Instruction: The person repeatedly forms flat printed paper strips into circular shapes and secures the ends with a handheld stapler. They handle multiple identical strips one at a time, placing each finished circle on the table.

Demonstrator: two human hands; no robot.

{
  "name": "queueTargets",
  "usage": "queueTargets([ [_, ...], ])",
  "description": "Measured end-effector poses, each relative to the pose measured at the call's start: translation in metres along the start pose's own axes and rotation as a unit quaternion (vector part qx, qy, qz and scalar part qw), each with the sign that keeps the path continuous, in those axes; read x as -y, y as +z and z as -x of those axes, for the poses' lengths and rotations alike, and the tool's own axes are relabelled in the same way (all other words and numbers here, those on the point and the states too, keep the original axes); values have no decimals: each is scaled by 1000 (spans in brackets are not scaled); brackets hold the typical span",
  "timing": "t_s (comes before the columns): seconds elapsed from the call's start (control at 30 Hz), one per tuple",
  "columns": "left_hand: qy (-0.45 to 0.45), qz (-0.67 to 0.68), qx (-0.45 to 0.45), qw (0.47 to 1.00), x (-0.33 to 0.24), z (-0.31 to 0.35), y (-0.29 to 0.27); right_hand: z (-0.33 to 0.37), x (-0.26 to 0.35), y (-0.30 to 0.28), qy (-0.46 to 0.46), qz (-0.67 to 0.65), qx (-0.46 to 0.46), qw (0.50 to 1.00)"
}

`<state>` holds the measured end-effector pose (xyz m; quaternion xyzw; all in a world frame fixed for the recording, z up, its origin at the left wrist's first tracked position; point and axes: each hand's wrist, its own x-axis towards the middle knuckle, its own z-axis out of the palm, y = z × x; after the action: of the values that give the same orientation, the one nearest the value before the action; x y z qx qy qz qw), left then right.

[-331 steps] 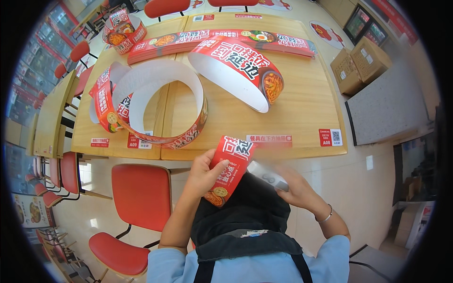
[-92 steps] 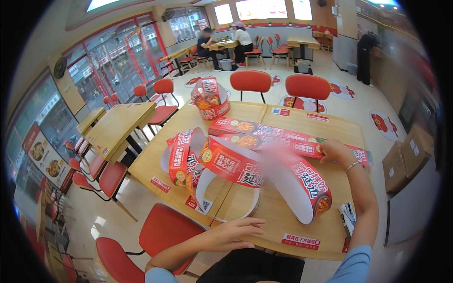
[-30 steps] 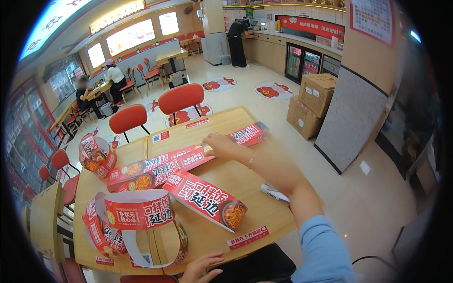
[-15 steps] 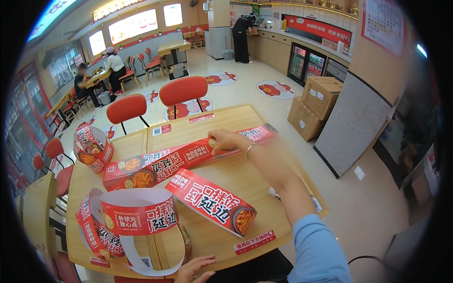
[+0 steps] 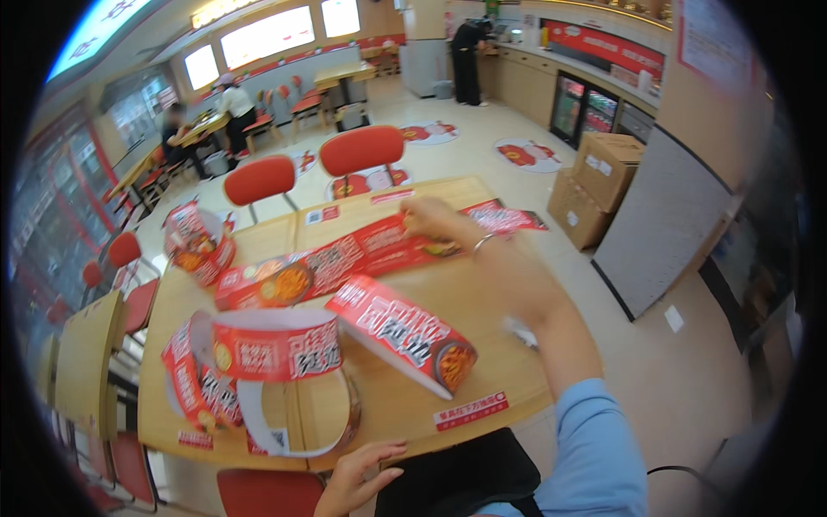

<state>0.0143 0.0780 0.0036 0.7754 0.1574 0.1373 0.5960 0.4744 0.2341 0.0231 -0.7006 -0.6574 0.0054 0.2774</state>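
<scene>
My right hand [image 5: 428, 221] reaches across the wooden table, fingers closed on the upper edge of a long red printed paper strip [image 5: 314, 271]. This strip lies slanting over the table's far half; another printed length [image 5: 508, 217] shows beyond my wrist. Nearer me rests a folded red paper band [image 5: 405, 334] with a food picture. To its left, several bands are curled into loops, among them an upright red loop [image 5: 276, 346] with a white inside. My left hand [image 5: 357, 474] is at the near table edge, thumb and fingers apart, holding nothing.
Another rolled red band [image 5: 200, 244] stands at the far left of the table [image 5: 508, 345]. Red chairs [image 5: 362, 150] line its far side. Cardboard boxes [image 5: 603, 172] are stacked beside a grey partition at right. Two people sit far left; another person stands at the counter.
The view has shifted, so the scene sits further right and higher. My right hand has moved a little farther away with the strip, which looks straighter. My left hand stays by the edge.
</scene>
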Motion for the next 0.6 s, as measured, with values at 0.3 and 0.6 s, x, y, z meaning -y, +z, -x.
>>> queueTargets([
  [0.3,-1,225,-18,974,-32,-20,10,39,114,-120,-110,36,-165,979],
  [0.6,235,700,173,653,-104,-155,-4,281,242,-233,-147,-187,56,970],
])
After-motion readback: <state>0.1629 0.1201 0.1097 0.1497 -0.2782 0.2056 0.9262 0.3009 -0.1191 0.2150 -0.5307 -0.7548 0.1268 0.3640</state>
